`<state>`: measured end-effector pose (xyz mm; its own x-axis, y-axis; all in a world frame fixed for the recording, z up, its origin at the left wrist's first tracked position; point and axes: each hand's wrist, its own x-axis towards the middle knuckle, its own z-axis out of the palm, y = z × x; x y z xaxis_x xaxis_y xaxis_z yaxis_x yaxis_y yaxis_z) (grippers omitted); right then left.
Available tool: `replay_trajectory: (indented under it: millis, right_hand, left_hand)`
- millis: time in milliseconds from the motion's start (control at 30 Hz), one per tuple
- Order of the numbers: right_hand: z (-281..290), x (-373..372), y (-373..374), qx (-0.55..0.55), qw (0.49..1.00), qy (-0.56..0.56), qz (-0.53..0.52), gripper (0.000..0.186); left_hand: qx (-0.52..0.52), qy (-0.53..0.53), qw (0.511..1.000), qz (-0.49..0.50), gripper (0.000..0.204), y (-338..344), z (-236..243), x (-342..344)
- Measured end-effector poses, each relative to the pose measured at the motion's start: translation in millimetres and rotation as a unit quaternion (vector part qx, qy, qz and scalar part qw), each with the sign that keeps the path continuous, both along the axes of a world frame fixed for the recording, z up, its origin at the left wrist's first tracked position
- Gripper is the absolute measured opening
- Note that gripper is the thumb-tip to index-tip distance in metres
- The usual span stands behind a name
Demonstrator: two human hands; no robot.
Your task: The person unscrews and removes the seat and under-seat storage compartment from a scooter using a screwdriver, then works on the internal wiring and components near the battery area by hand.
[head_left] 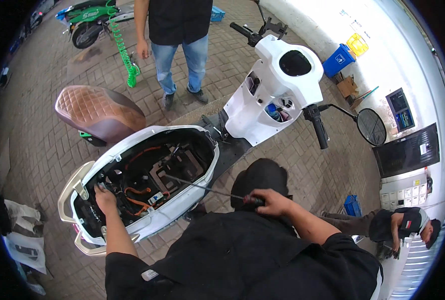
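Note:
A white electric scooter [275,117] stands before me with its rear body [150,131] opened. Orange cables [141,204], dark parts and a small white-and-blue unit [156,198] show inside the cavity. My left hand [106,198] reaches into the rear left end of it, against dark parts by the rim; its fingertips are partly hidden. My right hand [273,202] is closed round the dark red-and-black handle of a long screwdriver [210,189]. The screwdriver's thin shaft points left, crossing over the near rim of the body, with its tip above the cavity.
The brown quilted seat [100,111] is off to the far left of the cavity. A person in jeans [178,50] stands beyond the scooter, near a coiled green hose [122,47]. Another person [402,225] is at the right. The scooter's mirror [371,127] juts out right.

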<state>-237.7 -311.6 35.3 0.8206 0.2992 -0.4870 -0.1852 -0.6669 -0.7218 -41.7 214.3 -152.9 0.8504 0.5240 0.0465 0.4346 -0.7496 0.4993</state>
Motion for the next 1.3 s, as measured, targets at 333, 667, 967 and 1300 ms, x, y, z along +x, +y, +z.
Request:
replay_trajectory:
  millis: [333, 667, 967, 1300]
  right_hand:
    - [15, 107, 101, 0.087, 0.991, -0.078, 0.068, 0.046]
    - [-59, 141, 205, 0.137, 0.917, -0.01, 0.375, 0.067]
    - [-103, 178, 224, 0.087, 0.953, 0.104, 0.27, 0.059]
    - [-162, 200, 232, 0.128, 0.957, 0.141, 0.219, 0.048]
  left_hand:
    - [-0.103, -0.111, 0.955, -0.255, 0.042, -65, 83, -50]
    - [-0.598, -0.102, 0.795, -0.01, 0.046, -107, 130, -154]
    - [0.011, 0.144, 0.98, 0.136, 0.038, 67, 180, -138]
    - [0.377, 0.045, 0.925, -0.007, 0.031, 108, 103, -51]
